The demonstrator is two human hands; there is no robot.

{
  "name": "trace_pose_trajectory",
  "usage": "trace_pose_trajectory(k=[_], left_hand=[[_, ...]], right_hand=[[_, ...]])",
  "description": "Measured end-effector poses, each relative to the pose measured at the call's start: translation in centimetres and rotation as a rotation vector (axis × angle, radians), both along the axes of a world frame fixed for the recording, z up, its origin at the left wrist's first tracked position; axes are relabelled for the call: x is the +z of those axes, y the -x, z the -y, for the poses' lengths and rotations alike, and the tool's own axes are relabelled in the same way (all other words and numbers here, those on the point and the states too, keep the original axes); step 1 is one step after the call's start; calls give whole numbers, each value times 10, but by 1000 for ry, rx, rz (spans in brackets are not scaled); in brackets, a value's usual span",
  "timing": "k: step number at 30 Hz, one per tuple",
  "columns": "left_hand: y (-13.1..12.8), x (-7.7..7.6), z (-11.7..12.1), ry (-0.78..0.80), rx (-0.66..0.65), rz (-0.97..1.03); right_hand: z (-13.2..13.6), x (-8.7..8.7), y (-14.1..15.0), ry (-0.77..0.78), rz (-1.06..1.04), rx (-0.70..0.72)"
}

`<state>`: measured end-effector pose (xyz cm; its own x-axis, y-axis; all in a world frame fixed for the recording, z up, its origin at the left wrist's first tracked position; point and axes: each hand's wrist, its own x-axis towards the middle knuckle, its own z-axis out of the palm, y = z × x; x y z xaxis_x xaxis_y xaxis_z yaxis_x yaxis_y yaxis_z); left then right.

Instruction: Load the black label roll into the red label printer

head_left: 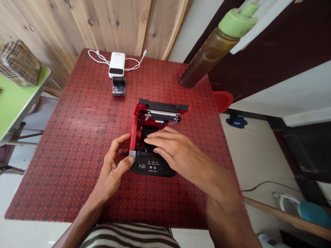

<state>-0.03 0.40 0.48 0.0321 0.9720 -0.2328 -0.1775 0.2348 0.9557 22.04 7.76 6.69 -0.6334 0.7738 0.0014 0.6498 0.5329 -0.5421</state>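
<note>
A small red and black printer [144,117] sits in the middle of the red patterned table [77,137] with its lid flipped open toward the far side. My left hand [115,165] cups its left side, thumb pressed on a grey button at the front left corner. My right hand [172,148] lies over the open bay, fingers stretched flat and reaching down onto a dark roll inside. The black control panel [151,167] shows below my fingers.
A white power bank [117,64] with a white cable and a small dark roll [119,85] lie at the table's far side. A tall brown bottle with a green cap [214,48] stands far right. A green table [15,100] is to the left.
</note>
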Motion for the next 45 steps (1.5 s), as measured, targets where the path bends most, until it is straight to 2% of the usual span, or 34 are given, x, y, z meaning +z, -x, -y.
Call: trace_pose_trajectory(k=[5,11,14,24,29,34,40,42,45], left_hand=[[0,0,0,6,-1,13],[1,-2,0,6,-11,18],[2,-3,1,14,-23,18],[3,-5,-1,-3,-10,9],[3,-4,-1,-10,6,8],[2,-5,-1,-9,-3,30],[6,0,-2,-33,-5,15],[8,4,-10,-46,10,-40],[8,9,-37,-121,64,-131]], right_hand=[[-5,-2,-5,11,-2,67],[5,15,-6,44,-42,74],[8,19,-10,52,-65,52],[-4,5,-2,51,-23,106],[-6,5,0,73,-15,94],[1,7,-7,-18,-157,-29],[23,1,-9,-129,-305,-67],[30,-2,-8,-186,-323,-71],[40,-5,-7,-289,-342,-83]])
